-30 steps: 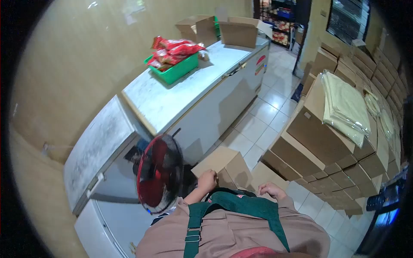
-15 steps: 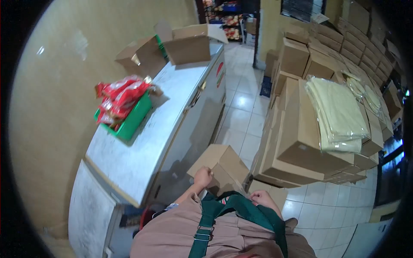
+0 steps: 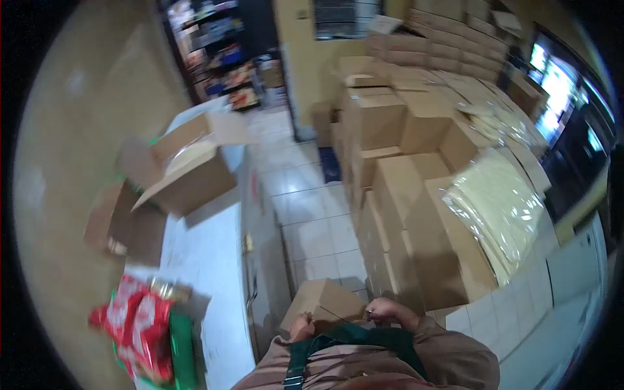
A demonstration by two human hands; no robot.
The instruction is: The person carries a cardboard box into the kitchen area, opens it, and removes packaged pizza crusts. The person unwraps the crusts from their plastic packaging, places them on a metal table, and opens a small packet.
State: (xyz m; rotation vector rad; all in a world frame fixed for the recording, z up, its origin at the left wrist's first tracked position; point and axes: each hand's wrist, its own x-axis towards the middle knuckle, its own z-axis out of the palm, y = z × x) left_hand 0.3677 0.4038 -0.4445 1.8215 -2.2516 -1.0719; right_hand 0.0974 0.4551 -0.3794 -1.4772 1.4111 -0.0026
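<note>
A brown cardboard box (image 3: 323, 300) is low in front of my body, between the white chest freezer and the stacked boxes. My left hand (image 3: 302, 327) is closed at the box's near left edge, with the fingers curled. At its right corner my right hand (image 3: 385, 312) is closed in a fist, thumb side toward the box. What lies inside the fingers is partly hidden. Just below both hands is the green apron (image 3: 351, 335) I wear over a brown top.
The freezer (image 3: 221, 260) bears an open carton (image 3: 192, 162) and a green crate (image 3: 184, 351) with red packets (image 3: 140, 325). Cardboard boxes (image 3: 416, 188) are stacked on the right, topped by plastic-wrapped pale yellow bundles (image 3: 497, 208). A tiled aisle (image 3: 315, 224) leads to a doorway.
My view has moved forward along the freezer and turned right. The box has come along in front of me. My right hand has moved from the apron toward the box's corner.
</note>
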